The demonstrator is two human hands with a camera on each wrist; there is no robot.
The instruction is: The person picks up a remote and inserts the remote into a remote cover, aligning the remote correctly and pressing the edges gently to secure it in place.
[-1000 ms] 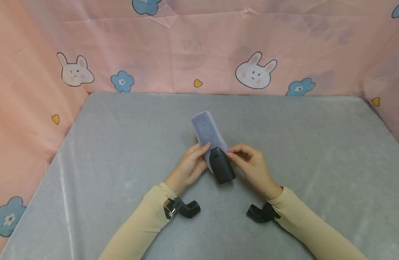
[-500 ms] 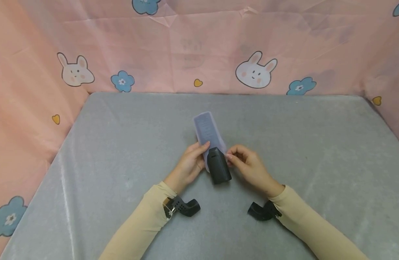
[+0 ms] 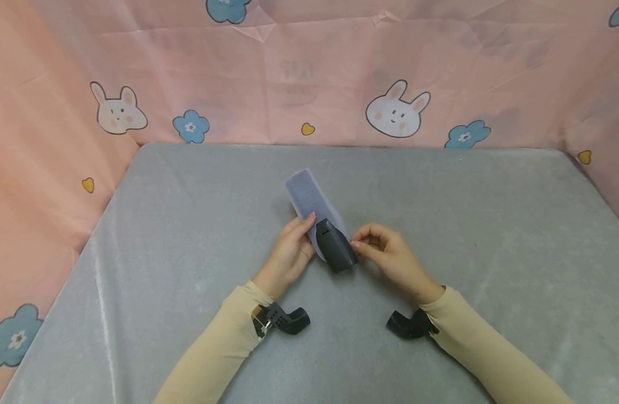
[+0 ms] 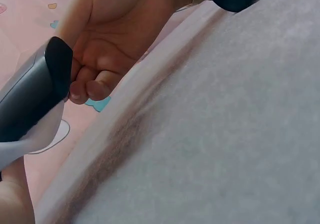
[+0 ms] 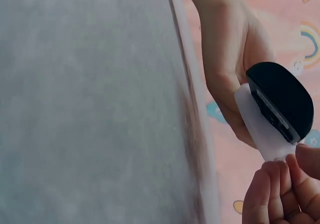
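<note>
A flat, translucent lavender case [image 3: 303, 188] with faint lettering lies tilted in my left hand [image 3: 289, 252], thumb on top and fingers underneath. On its near end sits a black tapered object [image 3: 336, 249] with a half-round end face; its exact kind is unclear. That dark end face shows in the right wrist view with a small pale label strip, above the whitish case [image 5: 257, 121]. With thumb and fingertips, my right hand [image 3: 390, 255] pinches the case's edge beside the black object. In the left wrist view the black object [image 4: 37, 87] hides part of the case.
A grey cloth-covered table [image 3: 188, 224] spreads around both hands. Pink curtain [image 3: 329, 62] printed with rabbits and flowers stands behind the table and at its sides. Black wrist mounts [image 3: 291, 321] stick out from both cuffs, low over the table.
The case and black object have turned, the far end swinging left, and shifted slightly left and away. My left hand moved with them. The right hand stays nearly in place at the edge.
</note>
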